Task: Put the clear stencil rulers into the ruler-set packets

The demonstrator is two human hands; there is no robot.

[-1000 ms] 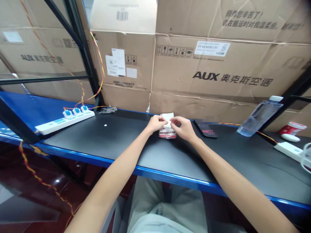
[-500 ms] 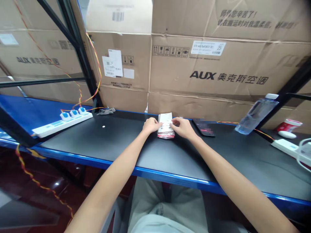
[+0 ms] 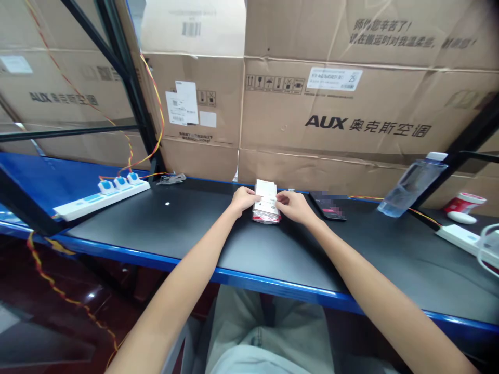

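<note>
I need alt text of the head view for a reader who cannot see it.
The left hand and right hand hold a small stack of papers on a black workbench, before large cardboard AUX boxes.

Bright, even light, warped wide-angle edges

A small stack of white paper slips (image 3: 265, 193) is being pinched at both side edges, its upper end being lifted slightly, while a flat plastic-wrapped packet with red print (image 3: 265, 218) beneath it is being left lying on the black tabletop (image 3: 187, 228), near the far edge.
</note>
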